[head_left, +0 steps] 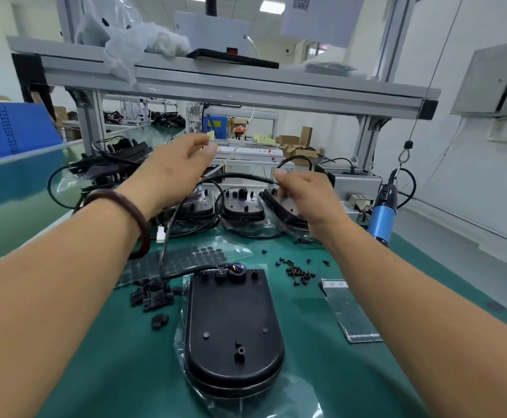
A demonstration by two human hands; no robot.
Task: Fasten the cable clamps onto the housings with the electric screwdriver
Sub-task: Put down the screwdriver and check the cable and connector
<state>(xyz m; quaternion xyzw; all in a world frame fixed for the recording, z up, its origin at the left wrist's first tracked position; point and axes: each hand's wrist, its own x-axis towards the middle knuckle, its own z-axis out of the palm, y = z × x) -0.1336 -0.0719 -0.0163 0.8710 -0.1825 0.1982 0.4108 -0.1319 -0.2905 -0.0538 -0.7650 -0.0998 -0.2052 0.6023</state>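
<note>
A black oval housing [232, 330] lies on a clear bag in front of me, its black cable [167, 236] leaving from the far end. My right hand [306, 197] pinches a black cable [240, 177] above a row of three more housings [243, 206] at the back. Reaching forward over that row, my left hand [170, 173] has its fingers relaxed and holds nothing. Small black cable clamps [152, 297] are piled left of the near housing. Loose black screws [299, 271] lie to its right. The blue electric screwdriver [383, 215] hangs at the right.
A stack of more housings with cables [110, 164] sits at the back left. A sheet of black round pads [182, 260] lies behind the clamps. A flat foil bag [348, 309] lies at the right. An aluminium shelf frame [231, 86] spans overhead; a blue bin [11, 131] stands left.
</note>
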